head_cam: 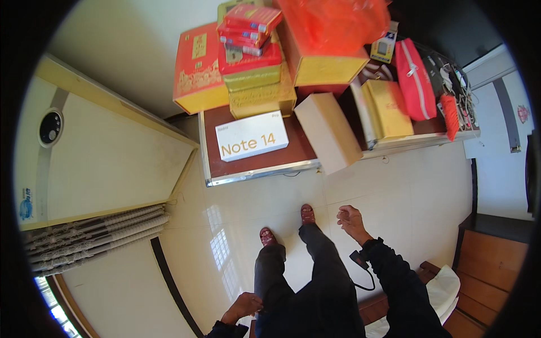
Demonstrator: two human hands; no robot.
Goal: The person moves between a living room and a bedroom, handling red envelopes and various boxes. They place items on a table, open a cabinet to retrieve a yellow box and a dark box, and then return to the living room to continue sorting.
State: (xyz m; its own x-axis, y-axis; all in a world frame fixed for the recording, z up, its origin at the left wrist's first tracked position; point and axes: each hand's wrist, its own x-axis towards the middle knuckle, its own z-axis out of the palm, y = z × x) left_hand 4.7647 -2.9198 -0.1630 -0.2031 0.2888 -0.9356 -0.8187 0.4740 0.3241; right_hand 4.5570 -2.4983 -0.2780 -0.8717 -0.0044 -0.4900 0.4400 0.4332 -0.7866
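My right hand (353, 222) hangs over the tiled floor, its fingers loosely curled and apart, holding nothing that I can see. A black device (359, 259) with a cable hangs at that wrist. My left hand (243, 307) is low, beside my left thigh; its fingers are partly hidden, so its grip is unclear. Before me a white Redmi phone box (253, 137) lies near the front edge of a dark red cabinet top (228, 167). To its right a plain cardboard box (327, 131) leans out past that edge.
Red and gold gift boxes (200, 69) stand stacked behind, beside a red plastic bag (338, 25). A gold box (386, 107), a red zip pouch (416, 80) and tangled cables (463, 101) lie to the right. A white appliance (105, 156) is at left, wooden furniture (486, 270) at right.
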